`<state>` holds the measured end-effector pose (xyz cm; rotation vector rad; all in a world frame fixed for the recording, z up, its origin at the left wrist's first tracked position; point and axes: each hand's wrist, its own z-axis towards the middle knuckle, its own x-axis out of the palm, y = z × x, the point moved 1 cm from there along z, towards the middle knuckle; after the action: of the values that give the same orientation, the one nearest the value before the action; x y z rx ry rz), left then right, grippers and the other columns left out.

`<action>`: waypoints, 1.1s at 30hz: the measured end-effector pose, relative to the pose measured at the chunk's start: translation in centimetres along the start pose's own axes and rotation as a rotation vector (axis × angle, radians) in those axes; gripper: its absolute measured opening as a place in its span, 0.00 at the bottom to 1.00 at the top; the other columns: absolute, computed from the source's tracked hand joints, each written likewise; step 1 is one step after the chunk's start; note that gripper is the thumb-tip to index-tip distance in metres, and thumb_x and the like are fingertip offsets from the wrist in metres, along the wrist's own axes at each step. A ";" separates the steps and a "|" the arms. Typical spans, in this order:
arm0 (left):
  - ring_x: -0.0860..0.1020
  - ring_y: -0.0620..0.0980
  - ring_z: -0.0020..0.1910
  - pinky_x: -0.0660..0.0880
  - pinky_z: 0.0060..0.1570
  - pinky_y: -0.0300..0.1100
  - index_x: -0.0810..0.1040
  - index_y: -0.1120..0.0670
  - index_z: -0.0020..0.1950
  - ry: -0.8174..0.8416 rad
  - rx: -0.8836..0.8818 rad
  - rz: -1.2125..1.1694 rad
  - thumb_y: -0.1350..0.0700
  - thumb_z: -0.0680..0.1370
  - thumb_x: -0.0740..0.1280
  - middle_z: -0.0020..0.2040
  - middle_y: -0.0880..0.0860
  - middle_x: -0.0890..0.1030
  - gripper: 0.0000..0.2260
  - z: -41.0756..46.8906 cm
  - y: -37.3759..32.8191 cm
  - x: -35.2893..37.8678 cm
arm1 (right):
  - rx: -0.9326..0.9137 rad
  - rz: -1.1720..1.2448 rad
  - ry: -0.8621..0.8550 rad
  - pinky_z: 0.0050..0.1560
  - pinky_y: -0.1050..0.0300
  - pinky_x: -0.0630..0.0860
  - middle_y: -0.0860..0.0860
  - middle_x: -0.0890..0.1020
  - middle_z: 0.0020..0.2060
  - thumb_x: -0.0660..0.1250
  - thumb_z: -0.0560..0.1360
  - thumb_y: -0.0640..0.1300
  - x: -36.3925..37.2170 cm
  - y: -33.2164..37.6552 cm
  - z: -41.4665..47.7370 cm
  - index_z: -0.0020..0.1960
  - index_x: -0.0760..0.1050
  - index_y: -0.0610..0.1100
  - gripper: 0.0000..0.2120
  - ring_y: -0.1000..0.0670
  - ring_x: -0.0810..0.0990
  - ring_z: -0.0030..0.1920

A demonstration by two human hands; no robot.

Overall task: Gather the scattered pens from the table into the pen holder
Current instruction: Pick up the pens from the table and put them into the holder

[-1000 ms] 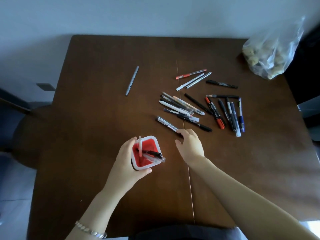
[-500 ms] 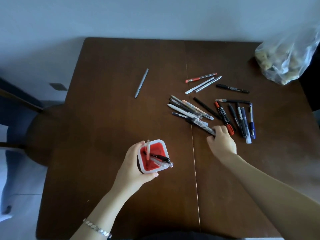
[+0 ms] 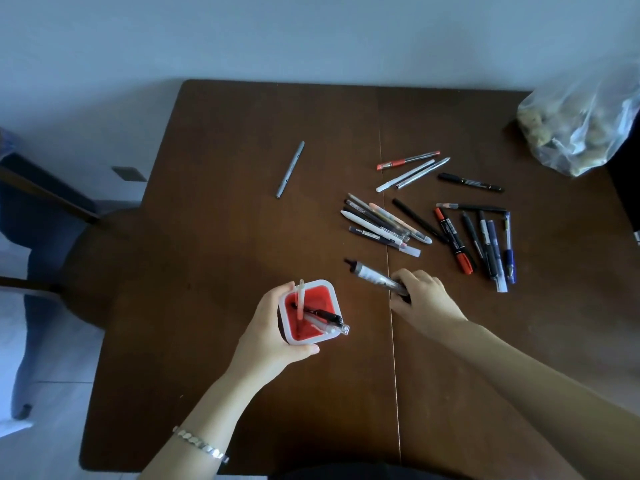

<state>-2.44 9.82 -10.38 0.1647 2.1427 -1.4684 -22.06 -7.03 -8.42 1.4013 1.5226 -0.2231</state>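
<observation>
My left hand grips the red pen holder with a white rim near the table's front centre; a few pens stand in it. My right hand is closed on a clear-and-black pen, lifted off the wood and pointing up-left, just right of the holder. Several pens lie in a heap beyond my right hand, with more markers to their right. A lone grey pen lies apart at the far left.
The brown table has a seam running front to back. A clear plastic bag with lumpy contents sits at the far right corner. A dark chair stands off the table's left edge.
My right hand has picked a pen from the heap's near edge and drawn it back toward the holder. The left hand keeps the holder still.
</observation>
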 end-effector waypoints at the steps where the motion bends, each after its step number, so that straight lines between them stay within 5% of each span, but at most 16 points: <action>1: 0.73 0.42 0.59 0.74 0.48 0.26 0.60 0.40 0.64 -0.001 0.009 0.000 0.53 0.61 0.80 0.62 0.40 0.68 0.39 0.0 0.1 0.0 | -0.060 0.074 0.039 0.42 0.55 0.73 0.50 0.75 0.39 0.61 0.75 0.43 -0.8 1.5 -0.9 0.51 0.69 0.52 0.07 0.49 0.73 0.40; 5: 0.73 0.45 0.61 0.76 0.52 0.31 0.62 0.45 0.66 -0.005 0.061 -0.030 0.51 0.61 0.79 0.64 0.45 0.70 0.39 0.0 0.4 0.2 | -0.199 0.048 0.287 0.34 0.62 0.73 0.54 0.77 0.37 0.58 0.78 0.49 -3.8 6.7 -4.1 0.58 0.68 0.55 0.09 0.55 0.75 0.33; 7: 0.73 0.45 0.61 0.75 0.52 0.28 0.62 0.46 0.66 -0.007 0.074 -0.028 0.51 0.61 0.79 0.64 0.45 0.70 0.39 -0.1 0.4 0.2 | -0.228 -0.194 0.350 0.39 0.58 0.76 0.52 0.78 0.43 0.54 0.79 0.53 -3.7 8.0 -4.5 0.61 0.67 0.53 0.12 0.53 0.77 0.39; 11: 0.73 0.44 0.61 0.74 0.51 0.27 0.61 0.43 0.65 -0.007 0.039 -0.048 0.54 0.61 0.80 0.63 0.44 0.69 0.39 -0.1 0.4 0.2 | -0.251 -0.622 0.280 0.41 0.54 0.74 0.48 0.68 0.44 0.56 0.79 0.43 -1.2 9.9 -3.3 0.61 0.68 0.46 0.11 0.46 0.74 0.41; 18: 0.72 0.41 0.61 0.71 0.54 0.25 0.60 0.38 0.64 -0.043 0.095 -0.010 0.50 0.60 0.79 0.62 0.38 0.69 0.40 -0.2 0.6 0.5 | -0.256 -0.371 0.107 0.56 0.52 0.72 0.43 0.67 0.61 0.62 0.76 0.45 1.8 12.2 -1.1 0.63 0.67 0.40 0.17 0.44 0.69 0.58; 22: 0.70 0.38 0.63 0.70 0.52 0.22 0.60 0.36 0.64 -0.052 0.039 -0.094 0.52 0.62 0.79 0.62 0.33 0.67 0.39 -0.5 0.6 0.6 | -0.276 -0.019 0.126 0.71 0.50 0.59 0.51 0.57 0.71 0.61 0.75 0.56 3.1 8.9 -2.2 0.73 0.49 0.51 0.33 0.49 0.56 0.71; 26: 0.70 0.39 0.63 0.70 0.52 0.22 0.62 0.36 0.64 0.001 -0.022 -0.171 0.49 0.63 0.78 0.62 0.34 0.68 0.36 -0.2 -0.5 0.9 | -0.207 0.236 0.272 0.68 0.53 0.68 0.57 0.51 0.74 0.76 0.64 0.51 2.9 4.7 -2.8 0.73 0.39 0.58 0.53 0.53 0.55 0.73; 28: 0.70 0.38 0.64 0.70 0.58 0.27 0.63 0.38 0.66 0.055 0.068 -0.103 0.46 0.62 0.77 0.64 0.37 0.71 0.36 0.5 -2.0 1.1 | -0.230 0.290 0.245 0.64 0.60 0.70 0.54 0.55 0.74 0.78 0.62 0.43 2.7 3.3 -2.3 0.73 0.42 0.57 0.54 0.53 0.60 0.72; 33: 0.65 0.26 0.61 0.66 0.54 0.21 0.56 0.32 0.64 0.321 0.098 -0.044 0.48 0.64 0.77 0.62 0.27 0.61 0.38 4.3 -7.4 0.3 | -0.302 0.502 -0.035 0.63 0.49 0.74 0.53 0.74 0.61 0.81 0.55 0.41 -0.1 0.6 -1.3 0.68 0.60 0.52 0.48 0.54 0.74 0.63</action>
<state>-4.01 2.96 -5.53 0.4167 2.3352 -1.6674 -22.30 -6.00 -7.48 1.4707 1.0768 0.2789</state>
